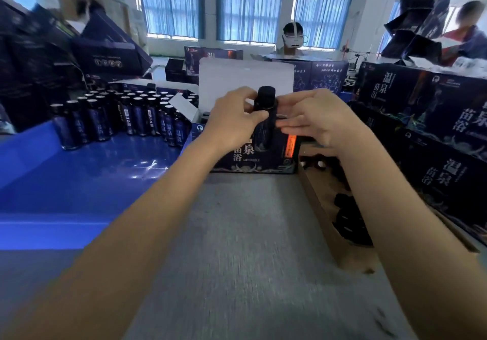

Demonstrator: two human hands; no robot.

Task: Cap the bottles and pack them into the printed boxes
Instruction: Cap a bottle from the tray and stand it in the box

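Above the open printed box (253, 160), at the far edge of the grey desk (237, 234), a dark bottle (264, 118) is held upright with a black cap (266, 95) on its top. The left hand (232, 121) grips the bottle from the left, with its fingers and thumb curled round the body just under the cap. The right hand (313, 118) lies against the bottle's right side, its fingers nearly straight and pointing left; motion blur hides whether its thumb touches the cap.

The box's white lid flap (245, 76) stands up behind the bottle. Its dark front panel carries pale lettering and an orange strip.

To the left, a crowd of dark bottles with pale shiny tops (118, 113) stands upright on a blue surface (66, 181), packed close together. Just right of the printed box, a brown cardboard tray (324, 223) holds dark round pieces, too blurred to name. Beyond it, along the right side, closed printed boxes (434, 128) are stacked.

Further dark cartons (105, 47) are piled at the upper left. Across the room another person wearing a white headset (292, 36) sits in front of windows hung with blue curtains (247, 10).
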